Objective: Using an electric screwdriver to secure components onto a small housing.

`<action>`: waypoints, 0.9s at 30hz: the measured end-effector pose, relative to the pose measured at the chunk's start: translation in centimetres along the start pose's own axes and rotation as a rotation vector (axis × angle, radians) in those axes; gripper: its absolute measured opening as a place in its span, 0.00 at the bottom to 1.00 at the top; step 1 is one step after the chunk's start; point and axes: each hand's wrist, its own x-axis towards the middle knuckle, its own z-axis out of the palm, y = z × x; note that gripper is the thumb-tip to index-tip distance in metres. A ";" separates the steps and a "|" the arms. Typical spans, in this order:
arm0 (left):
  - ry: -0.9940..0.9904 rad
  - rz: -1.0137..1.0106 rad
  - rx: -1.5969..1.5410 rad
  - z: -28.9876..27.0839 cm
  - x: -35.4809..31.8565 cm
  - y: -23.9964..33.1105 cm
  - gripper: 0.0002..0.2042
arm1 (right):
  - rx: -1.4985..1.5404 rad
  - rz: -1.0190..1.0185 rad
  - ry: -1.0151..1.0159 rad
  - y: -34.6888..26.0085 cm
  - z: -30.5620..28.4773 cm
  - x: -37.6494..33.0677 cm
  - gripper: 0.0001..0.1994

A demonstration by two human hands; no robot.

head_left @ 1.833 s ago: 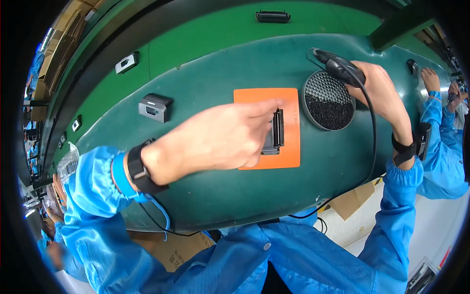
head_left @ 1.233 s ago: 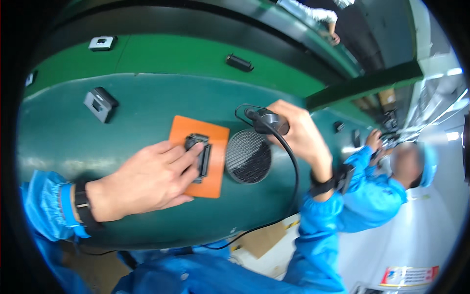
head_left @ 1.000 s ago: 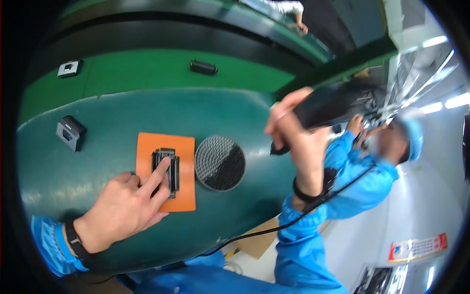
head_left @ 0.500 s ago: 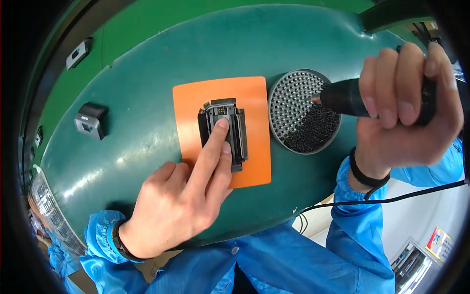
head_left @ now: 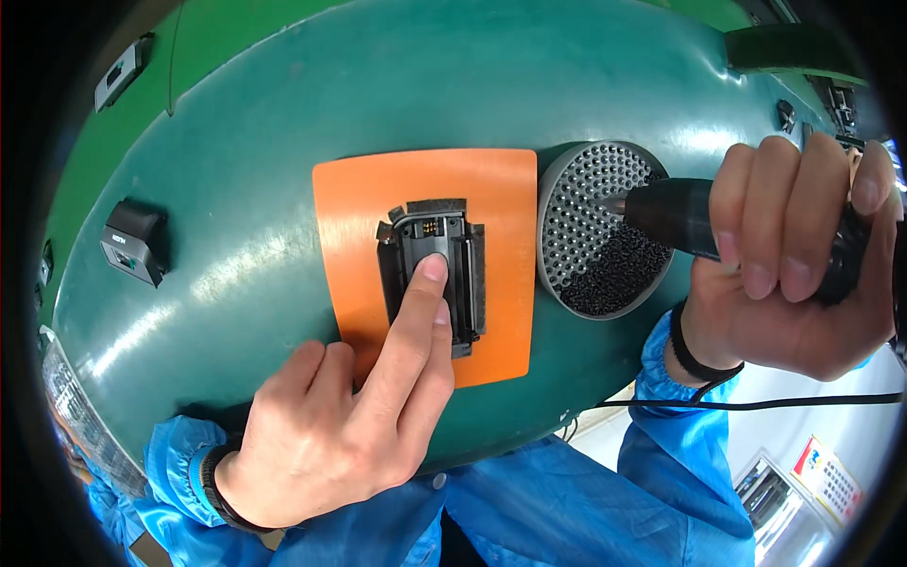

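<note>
My left hand (head_left: 350,406) rests palm down with two fingers stretched out, their tips pressing on a black plastic housing (head_left: 463,255). Its other fingers are bent, and the thumb is hidden. The housing, with small gold contacts near its far end, lies on an orange mat (head_left: 505,326). To the right, my right hand (head_left: 794,255) is wrapped round a black electric screwdriver (head_left: 671,213), held nearly level. Its bit points left over a round grey screw tray (head_left: 545,236). Screws stand in rows of holes there, with loose black screws (head_left: 614,269) heaped at the near right.
A small grey and black device (head_left: 132,246) sits at the left of the green table (head_left: 236,189). Another pale device (head_left: 123,71) is at the far left. A black cable (head_left: 794,402) runs along the lower right, and a dark green bar (head_left: 794,49) crosses the far right corner.
The view has shifted a little. The screwdriver's bit stays over the screw tray, slightly farther from the tray's near side. My left fingers stay on the housing.
</note>
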 end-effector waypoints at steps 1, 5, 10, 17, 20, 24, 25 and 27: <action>0.000 -0.002 0.000 0.0 0.1 0.0 0.28 | -0.004 0.000 -0.003 0.1 0.0 0.1 0.13; -0.001 -0.011 0.007 -0.2 0.0 0.2 0.28 | 0.006 -0.002 -0.007 0.1 0.3 0.1 0.13; 0.029 -0.002 -0.002 0.2 0.3 0.1 0.28 | -0.024 -0.013 0.011 0.0 0.7 0.1 0.13; 0.034 -0.019 -0.071 0.0 0.1 0.2 0.23 | 0.103 0.120 0.154 -0.4 1.8 1.2 0.14; 0.104 0.017 0.024 0.1 0.1 0.4 0.17 | 0.207 0.137 -0.130 -3.8 -2.5 3.8 0.16; 0.166 -0.012 0.030 0.1 0.0 0.9 0.12 | 0.275 0.124 -0.273 -5.4 -1.1 4.6 0.19; 0.163 -0.019 0.027 0.2 0.0 1.0 0.12 | 0.270 0.128 -0.257 -5.2 -0.1 4.2 0.19; 0.211 -0.017 0.034 0.5 0.1 1.1 0.10 | 0.235 0.127 -0.238 -4.6 1.5 3.4 0.18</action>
